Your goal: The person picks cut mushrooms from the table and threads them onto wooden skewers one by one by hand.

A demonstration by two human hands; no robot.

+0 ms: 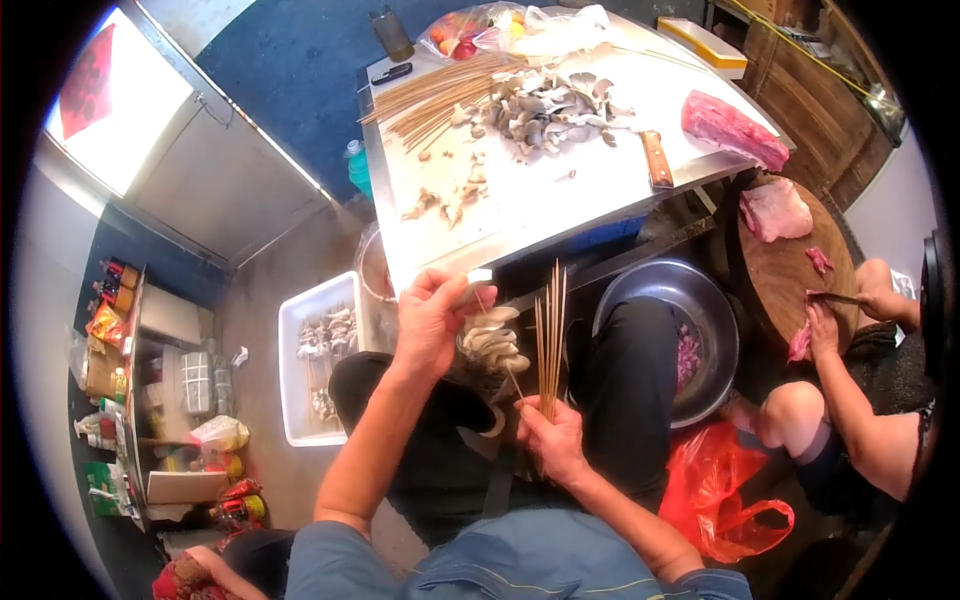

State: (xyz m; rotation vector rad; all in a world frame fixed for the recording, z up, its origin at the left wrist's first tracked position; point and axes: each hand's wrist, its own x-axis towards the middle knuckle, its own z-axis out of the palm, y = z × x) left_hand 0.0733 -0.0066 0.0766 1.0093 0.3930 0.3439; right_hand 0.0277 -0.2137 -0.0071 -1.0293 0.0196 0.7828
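Observation:
My left hand (437, 312) pinches a piece of oyster mushroom at the upper end of a skewer. Several pale mushroom pieces (494, 345) are threaded below it, stacked close together. The lower end of this skewer sits between the thumb and fingers of my right hand (555, 440). That same hand is closed around a bundle of bare bamboo skewers (550, 335), which point upward. On the table (420, 245) in front of me lies a heap of grey oyster mushrooms (560, 112), with a pile of long skewers (440, 95) on its left.
A white tray (288, 375) with loaded mushroom skewers stands left. A knife (655, 160) and raw meat (730, 130) lie on the table. At right, another person's hands (825, 325) cut meat on a round board (770, 265). A metal basin (725, 365) and red bag (715, 490) are nearby.

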